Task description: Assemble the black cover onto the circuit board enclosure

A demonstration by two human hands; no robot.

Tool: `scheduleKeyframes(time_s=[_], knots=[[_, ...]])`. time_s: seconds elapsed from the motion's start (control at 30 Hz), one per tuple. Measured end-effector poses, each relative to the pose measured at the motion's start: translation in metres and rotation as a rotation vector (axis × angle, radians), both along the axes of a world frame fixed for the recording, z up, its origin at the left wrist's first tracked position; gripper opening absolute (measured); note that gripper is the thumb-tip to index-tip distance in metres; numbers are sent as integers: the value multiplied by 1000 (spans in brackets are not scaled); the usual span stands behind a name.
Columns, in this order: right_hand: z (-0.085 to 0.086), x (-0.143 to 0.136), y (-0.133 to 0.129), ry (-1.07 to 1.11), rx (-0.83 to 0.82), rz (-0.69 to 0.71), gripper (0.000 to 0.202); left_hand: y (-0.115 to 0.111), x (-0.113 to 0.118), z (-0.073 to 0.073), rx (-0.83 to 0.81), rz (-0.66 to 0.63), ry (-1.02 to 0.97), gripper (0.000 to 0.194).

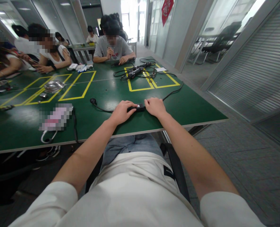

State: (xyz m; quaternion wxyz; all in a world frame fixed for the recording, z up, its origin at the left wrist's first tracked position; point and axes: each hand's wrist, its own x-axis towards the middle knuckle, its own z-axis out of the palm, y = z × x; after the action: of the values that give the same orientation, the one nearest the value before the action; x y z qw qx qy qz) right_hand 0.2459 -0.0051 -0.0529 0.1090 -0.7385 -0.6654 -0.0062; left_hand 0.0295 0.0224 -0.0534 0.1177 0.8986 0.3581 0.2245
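On the green table near its front edge lies a small black box-like device (140, 107) with a ribbed end and a pale label. My left hand (123, 112) is closed over its left part, with the thumb and fingers on the body. A black cord (103, 109) runs from under this hand to a round black plug-like end (92, 101). My right hand (156, 106) is closed at the device's right end, its fingers curled around the black cable (173, 92) there. That cable leads back right across the table. What lies under both palms is hidden.
The green table (192, 110) carries yellow tape outlines (140, 90). Black rod-like tools (137, 72) with tangled cables lie at the back. Left are a shiny metal part (54, 85) and a blurred pink item (56, 117). A person (115, 47) sits opposite; others sit at left.
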Motion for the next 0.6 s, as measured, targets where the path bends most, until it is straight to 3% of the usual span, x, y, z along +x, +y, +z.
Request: scheduleKeyframes(time_s=[0.1,0.3,0.4,0.53,0.6], knots=[[0,0,0,-1,-2,-1,60,0,-1,2,21,90,-52,32],[2,0,-1,-2,-16,11,63,8,-4,2,-16,446,-43,34],[3,0,-2,7,-16,18,64,12,-4,0,-39,485,-22,34],[3,-1,-2,-3,-13,23,62,7,-4,0,59,532,-37,26],[2,-1,-1,-11,-7,22,62,2,-3,2,71,555,21,32]])
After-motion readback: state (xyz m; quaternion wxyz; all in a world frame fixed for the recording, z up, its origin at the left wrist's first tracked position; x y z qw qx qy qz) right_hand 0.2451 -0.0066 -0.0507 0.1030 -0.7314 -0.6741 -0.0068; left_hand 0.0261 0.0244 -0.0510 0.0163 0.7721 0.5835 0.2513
